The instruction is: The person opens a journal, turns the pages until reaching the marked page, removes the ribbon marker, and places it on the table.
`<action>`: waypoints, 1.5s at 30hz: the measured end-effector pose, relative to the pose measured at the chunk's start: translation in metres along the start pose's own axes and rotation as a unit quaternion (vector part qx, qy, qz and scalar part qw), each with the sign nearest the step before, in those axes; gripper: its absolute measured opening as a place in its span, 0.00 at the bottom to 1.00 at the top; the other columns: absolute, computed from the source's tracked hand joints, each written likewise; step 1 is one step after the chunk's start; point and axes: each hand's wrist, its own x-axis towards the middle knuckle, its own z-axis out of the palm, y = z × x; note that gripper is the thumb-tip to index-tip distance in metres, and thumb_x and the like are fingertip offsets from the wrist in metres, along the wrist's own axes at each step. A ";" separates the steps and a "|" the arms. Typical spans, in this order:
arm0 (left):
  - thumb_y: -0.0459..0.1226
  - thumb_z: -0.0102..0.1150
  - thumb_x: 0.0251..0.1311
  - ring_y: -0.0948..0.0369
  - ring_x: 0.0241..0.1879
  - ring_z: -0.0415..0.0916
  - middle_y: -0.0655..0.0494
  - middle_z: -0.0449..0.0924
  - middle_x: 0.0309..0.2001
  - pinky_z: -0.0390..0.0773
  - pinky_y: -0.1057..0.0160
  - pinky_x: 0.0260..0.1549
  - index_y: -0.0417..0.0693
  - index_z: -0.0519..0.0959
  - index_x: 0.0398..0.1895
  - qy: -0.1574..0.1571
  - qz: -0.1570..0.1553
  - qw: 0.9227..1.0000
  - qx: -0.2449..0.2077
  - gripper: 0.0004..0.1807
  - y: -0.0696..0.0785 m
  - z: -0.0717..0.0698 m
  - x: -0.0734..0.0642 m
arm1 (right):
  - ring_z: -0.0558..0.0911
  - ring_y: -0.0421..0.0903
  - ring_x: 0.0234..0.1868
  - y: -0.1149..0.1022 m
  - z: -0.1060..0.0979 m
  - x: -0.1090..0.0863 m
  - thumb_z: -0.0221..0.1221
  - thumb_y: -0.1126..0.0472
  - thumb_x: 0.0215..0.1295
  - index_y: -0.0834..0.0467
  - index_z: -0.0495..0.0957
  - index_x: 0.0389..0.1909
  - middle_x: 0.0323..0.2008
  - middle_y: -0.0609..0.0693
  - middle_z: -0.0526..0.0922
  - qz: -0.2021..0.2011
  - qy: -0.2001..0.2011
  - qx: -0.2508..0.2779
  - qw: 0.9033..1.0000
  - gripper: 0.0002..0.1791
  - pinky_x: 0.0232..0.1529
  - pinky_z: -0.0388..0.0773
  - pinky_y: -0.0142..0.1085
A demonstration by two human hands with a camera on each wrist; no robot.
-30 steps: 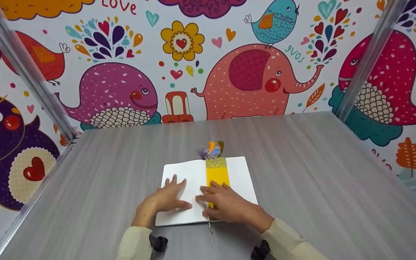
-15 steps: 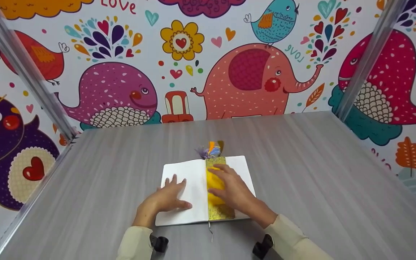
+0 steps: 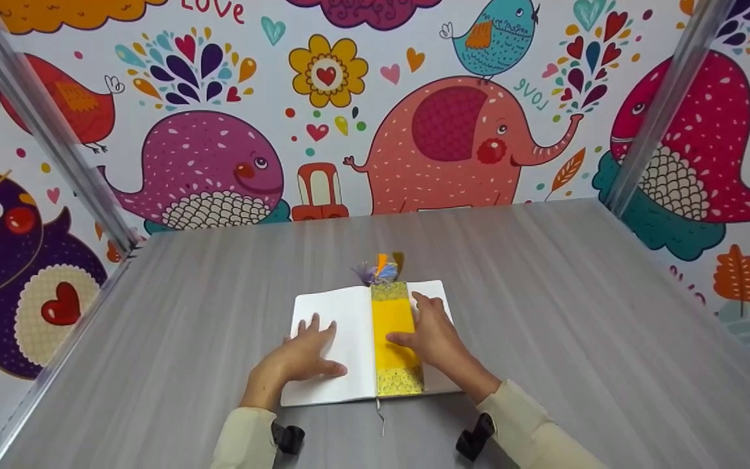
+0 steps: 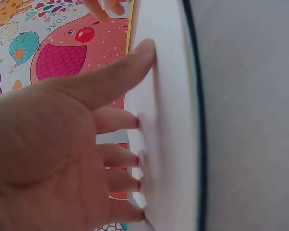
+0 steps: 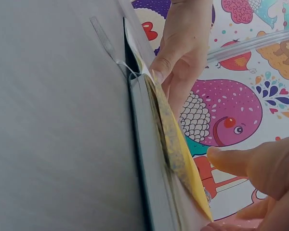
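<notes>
An open notebook [image 3: 349, 312] with blank white pages lies on the table. Along its fold, on the right page, a yellow bookmark [image 3: 392, 322] with patterned ends lies lengthwise; its tassel [image 3: 385, 271] of ribbons and threads sticks out past the top edge. My left hand [image 3: 303, 355] is spread on the left page, and in the left wrist view its fingertips [image 4: 147, 48] meet the paper. My right hand [image 3: 437, 335] is over the right page, thumb extended across the bookmark and fingers beyond its right edge. In the right wrist view that thumb [image 5: 226, 161] is raised off the bookmark.
A thin ribbon marker [image 3: 381, 417] trails from the notebook's bottom edge onto the grey table [image 3: 206, 312]. Walls printed with cartoon animals [image 3: 453, 143] stand behind and at both sides, with metal posts [image 3: 655, 111] at the corners. Black wrist devices [image 3: 476, 438] sit by the sleeves.
My right hand has lifted from the lower bookmark and shifted up and right, uncovering most of the yellow strip. The left hand and the notebook stay in place.
</notes>
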 end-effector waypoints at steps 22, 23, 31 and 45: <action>0.44 0.71 0.57 0.31 0.78 0.37 0.28 0.41 0.78 0.41 0.29 0.73 0.38 0.59 0.76 0.007 0.000 1.000 -0.008 0.47 0.001 0.001 0.000 | 0.78 0.49 0.41 0.002 -0.001 0.007 0.78 0.56 0.48 0.68 0.60 0.72 0.46 0.59 0.81 0.045 -0.039 -0.021 0.998 0.53 0.47 0.80 0.41; 0.44 0.71 0.57 0.31 0.78 0.36 0.28 0.41 0.78 0.40 0.29 0.73 0.38 0.59 0.76 0.006 0.001 1.000 -0.009 0.47 0.001 0.001 0.000 | 0.78 0.49 0.40 0.002 -0.002 0.007 0.77 0.58 0.49 0.68 0.61 0.71 0.44 0.58 0.81 0.045 -0.043 -0.017 0.998 0.51 0.44 0.79 0.39; 0.44 0.71 0.57 0.31 0.78 0.36 0.27 0.41 0.78 0.40 0.29 0.73 0.38 0.59 0.76 0.007 0.001 1.000 -0.012 0.47 0.000 0.001 -0.001 | 0.77 0.46 0.36 0.005 -0.013 0.011 0.74 0.63 0.53 0.65 0.74 0.60 0.37 0.54 0.79 0.057 -0.084 0.029 0.994 0.34 0.35 0.76 0.32; 0.45 0.69 0.59 0.31 0.78 0.36 0.28 0.40 0.78 0.40 0.28 0.72 0.38 0.58 0.77 0.001 0.007 1.000 -0.012 0.47 -0.002 0.002 0.000 | 0.81 0.45 0.28 0.011 -0.022 0.018 0.65 0.64 0.64 0.60 0.77 0.61 0.42 0.54 0.82 0.101 -0.135 0.153 0.974 0.23 0.24 0.80 0.31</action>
